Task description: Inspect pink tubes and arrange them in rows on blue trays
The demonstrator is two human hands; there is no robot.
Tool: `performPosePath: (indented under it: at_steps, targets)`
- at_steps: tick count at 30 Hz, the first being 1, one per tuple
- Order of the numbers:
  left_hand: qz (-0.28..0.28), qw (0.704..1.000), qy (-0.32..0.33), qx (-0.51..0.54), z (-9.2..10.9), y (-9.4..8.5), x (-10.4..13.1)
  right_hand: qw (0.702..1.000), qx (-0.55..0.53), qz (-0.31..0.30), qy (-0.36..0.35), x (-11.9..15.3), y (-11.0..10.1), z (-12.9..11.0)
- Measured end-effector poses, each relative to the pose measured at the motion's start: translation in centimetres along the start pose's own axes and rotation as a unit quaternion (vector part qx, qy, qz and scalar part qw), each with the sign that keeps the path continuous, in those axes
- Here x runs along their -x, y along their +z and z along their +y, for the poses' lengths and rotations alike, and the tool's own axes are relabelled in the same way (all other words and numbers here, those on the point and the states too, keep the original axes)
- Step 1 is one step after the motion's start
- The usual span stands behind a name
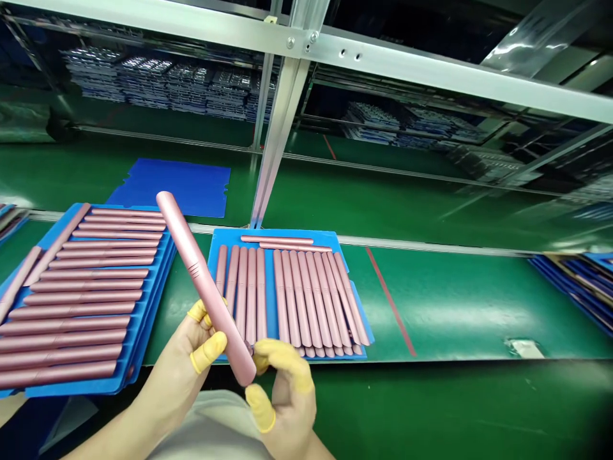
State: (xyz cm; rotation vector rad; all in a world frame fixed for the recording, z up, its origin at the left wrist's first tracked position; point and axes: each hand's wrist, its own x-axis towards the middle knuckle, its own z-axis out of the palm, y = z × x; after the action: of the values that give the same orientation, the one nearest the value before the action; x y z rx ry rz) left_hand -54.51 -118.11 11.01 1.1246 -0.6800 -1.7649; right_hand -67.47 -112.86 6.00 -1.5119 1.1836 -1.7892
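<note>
A long pink rounded bar (205,287) is held up at a slant in front of me. My left hand (194,348), with yellow finger covers, grips its middle between thumb and fingers. My right hand (285,390), also with yellow finger covers, is at the bar's lower end, thumb and fingers around that tip. Behind my hands lies a blue tray (271,287) with several pink bars in rows, two of them lying crosswise at the top. At the left is a stack of blue trays (143,319) whose top tray carries several more pink bars.
A blue sheet (179,185) lies behind the left trays. A metal upright (280,128) rises behind the middle tray to a crossbar. Stacked trays (579,287) stand at the far right, near a small white packet (527,349). A red line (390,300) marks the green bench.
</note>
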Motion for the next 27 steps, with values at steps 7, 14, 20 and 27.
performPosePath:
  at_steps: [7,14,20,27]
  targets:
    - [-0.046,0.992,-0.014,-0.119,-7.1,-1.1,-3.0,0.893,-0.191,-0.035,0.405,4.7,-2.0,3.9]
    - [-0.143,0.878,0.048,-0.455,-11.4,-3.1,-8.3,0.862,-0.136,0.129,0.47,7.4,-3.4,6.9]
    - [-0.108,0.77,0.147,-0.611,-10.5,-4.7,-13.4,0.863,-0.076,0.198,0.459,7.5,-3.5,10.3]
    - [-0.168,0.686,0.198,-0.679,-11.0,-3.3,-15.0,0.863,-0.031,0.187,0.468,7.1,-2.8,12.6]
